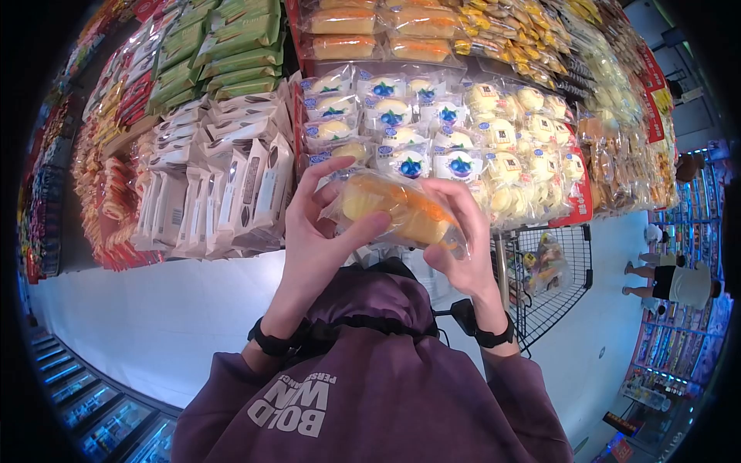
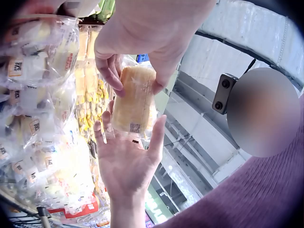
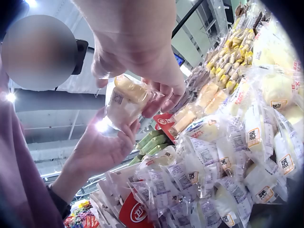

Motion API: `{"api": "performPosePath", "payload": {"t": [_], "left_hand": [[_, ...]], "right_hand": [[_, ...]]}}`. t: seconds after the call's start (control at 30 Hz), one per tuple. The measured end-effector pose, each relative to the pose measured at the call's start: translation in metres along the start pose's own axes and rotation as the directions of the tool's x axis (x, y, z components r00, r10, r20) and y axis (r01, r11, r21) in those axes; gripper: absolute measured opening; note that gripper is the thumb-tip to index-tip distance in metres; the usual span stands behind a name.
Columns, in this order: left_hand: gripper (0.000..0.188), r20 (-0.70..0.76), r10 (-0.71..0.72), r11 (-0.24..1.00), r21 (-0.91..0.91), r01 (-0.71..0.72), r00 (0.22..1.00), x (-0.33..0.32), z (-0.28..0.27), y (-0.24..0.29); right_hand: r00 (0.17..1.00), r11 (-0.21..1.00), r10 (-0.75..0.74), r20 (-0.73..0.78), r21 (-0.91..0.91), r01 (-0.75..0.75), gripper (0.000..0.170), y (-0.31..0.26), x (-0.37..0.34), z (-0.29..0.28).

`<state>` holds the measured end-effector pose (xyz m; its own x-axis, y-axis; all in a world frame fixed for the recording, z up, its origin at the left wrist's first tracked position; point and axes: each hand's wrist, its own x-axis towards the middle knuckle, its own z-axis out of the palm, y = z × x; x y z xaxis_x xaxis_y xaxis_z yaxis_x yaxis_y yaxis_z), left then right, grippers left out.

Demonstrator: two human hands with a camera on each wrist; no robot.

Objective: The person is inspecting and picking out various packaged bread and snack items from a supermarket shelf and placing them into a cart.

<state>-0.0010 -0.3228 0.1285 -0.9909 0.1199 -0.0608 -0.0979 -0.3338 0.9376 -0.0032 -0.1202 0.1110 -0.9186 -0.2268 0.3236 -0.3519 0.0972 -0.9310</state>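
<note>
A clear-wrapped yellow bread with an orange top (image 1: pixel 401 208) is held up between both hands in the head view. The left hand (image 1: pixel 320 231) grips its left end, thumb across the near face. The right hand (image 1: pixel 467 243) holds the other end between thumb and fingers. In the left wrist view the bread's pale underside (image 2: pixel 135 97) shows a small printed code, with the left hand (image 2: pixel 147 42) above and the right hand (image 2: pixel 126 161) below. The right wrist view shows the wrapped bread (image 3: pixel 126 102) between the right hand (image 3: pixel 137 52) and the left hand (image 3: pixel 102 149).
Packs with blueberry pictures (image 1: pixel 390 116) lie just beyond the hands. White packets (image 1: pixel 231 181) are at left, round wrapped buns (image 1: pixel 505 166) at right, long orange-topped breads (image 1: pixel 417 50) behind. A black wire cart (image 1: pixel 552 289) holds some goods. People (image 1: pixel 679 284) stand at far right.
</note>
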Motion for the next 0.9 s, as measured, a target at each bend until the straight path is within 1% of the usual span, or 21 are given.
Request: {"api": "performPosePath", "payload": {"t": [0.1,0.13,0.2,0.23,0.3,0.4,0.43,0.53,0.63,0.73,0.8,0.83,0.9], "left_hand": [[0.073,0.007,0.020,0.998,0.067,-0.021,1.000,-0.001,0.002,0.002],[0.076,0.028,0.052,0.995,0.080,-0.054,0.998,0.000,0.001,0.000],[0.082,0.072,0.116,0.987,0.102,-0.123,0.991,0.002,-0.003,-0.007],[0.085,0.075,0.123,0.989,0.070,-0.128,0.990,0.002,-0.002,-0.008],[0.091,0.081,0.137,0.990,0.004,-0.138,0.987,0.002,0.002,-0.008],[0.096,0.102,0.123,0.992,0.028,-0.127,0.987,0.002,0.003,-0.007],[0.096,0.108,0.124,0.991,0.042,-0.129,0.986,0.002,0.002,-0.007],[0.095,0.118,0.141,0.983,0.098,-0.153,0.983,0.003,0.000,-0.008],[0.095,0.126,0.166,0.972,0.146,-0.184,0.978,0.006,0.000,-0.014],[0.095,0.149,0.139,0.975,0.153,-0.162,0.979,0.007,-0.003,-0.022],[0.095,0.177,0.103,0.975,0.176,-0.135,0.979,0.009,-0.005,-0.024],[0.095,0.176,0.113,0.975,0.172,-0.143,0.978,0.010,-0.005,-0.024],[0.094,0.171,0.132,0.973,0.165,-0.160,0.976,0.012,-0.004,-0.025]], "right_hand": [[1.000,0.998,0.003,-0.021,-0.055,-0.004,0.059,0.000,0.000,0.002],[0.999,0.997,0.002,-0.033,-0.080,-0.004,0.058,0.000,-0.001,0.003],[0.999,0.998,0.008,-0.042,-0.069,-0.010,0.058,-0.003,-0.002,0.004],[0.999,0.998,0.011,-0.046,-0.064,-0.014,0.058,-0.004,-0.002,0.004],[0.999,0.993,-0.013,-0.035,-0.117,0.009,0.058,-0.005,-0.002,0.001],[0.997,0.975,-0.081,0.020,-0.207,0.083,0.060,-0.006,0.000,-0.004],[0.993,0.965,-0.107,0.046,-0.238,0.115,0.061,-0.006,0.001,-0.006],[0.980,0.951,-0.118,0.163,-0.264,0.158,0.063,-0.019,0.007,-0.012],[0.971,0.932,-0.096,0.219,-0.323,0.165,0.063,-0.031,0.008,-0.014],[0.975,0.888,-0.098,0.198,-0.424,0.176,0.061,-0.019,0.008,-0.012],[0.980,0.921,-0.072,0.183,-0.365,0.136,0.061,-0.021,0.009,-0.006],[0.982,0.936,-0.058,0.177,-0.334,0.116,0.061,-0.021,0.010,-0.005],[0.981,0.917,-0.081,0.178,-0.372,0.143,0.062,-0.019,0.012,-0.005]]}}
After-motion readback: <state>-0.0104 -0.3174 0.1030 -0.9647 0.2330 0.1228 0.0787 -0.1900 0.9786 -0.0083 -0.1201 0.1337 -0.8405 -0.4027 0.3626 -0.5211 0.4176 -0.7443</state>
